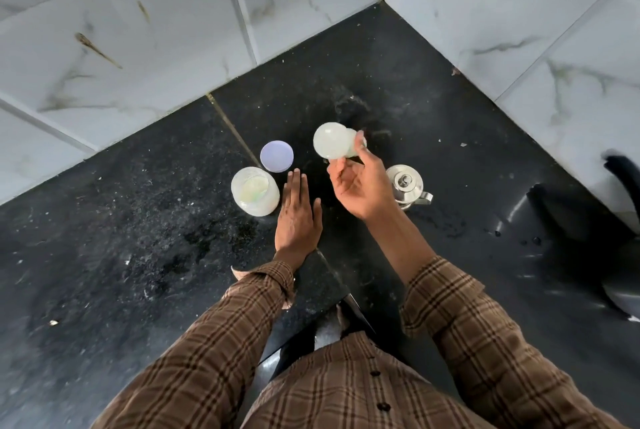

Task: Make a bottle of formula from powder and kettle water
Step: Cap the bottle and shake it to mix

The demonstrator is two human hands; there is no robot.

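**Bottle up in my right hand, powder jar open on the counter**

Bottle (335, 144) is held tilted above the black counter (138, 238), its round base turned toward me, my right hand (356, 186) closed around its far end with the fingers wrapped over it. It hangs in the air between the lid and the kettle, touching neither.

My left hand (298, 217) lies flat, palm down, fingers spread and straight, gripping nothing. Just beside it on the left stands the open powder jar (255, 195), pale powder showing inside. Its lilac lid (276, 156) rests flat on the counter just behind the jar, near my left fingertips.

The small steel kettle (408, 186) stands to the right of my right wrist, lid on, spout pointing right. My right forearm partly crosses in front of it.

Marble-patterned wall tiles (138, 48) close the corner behind. A dark object (623, 172) sits at the right edge; I cannot tell what it is. Crumbs and smears dot the counter.
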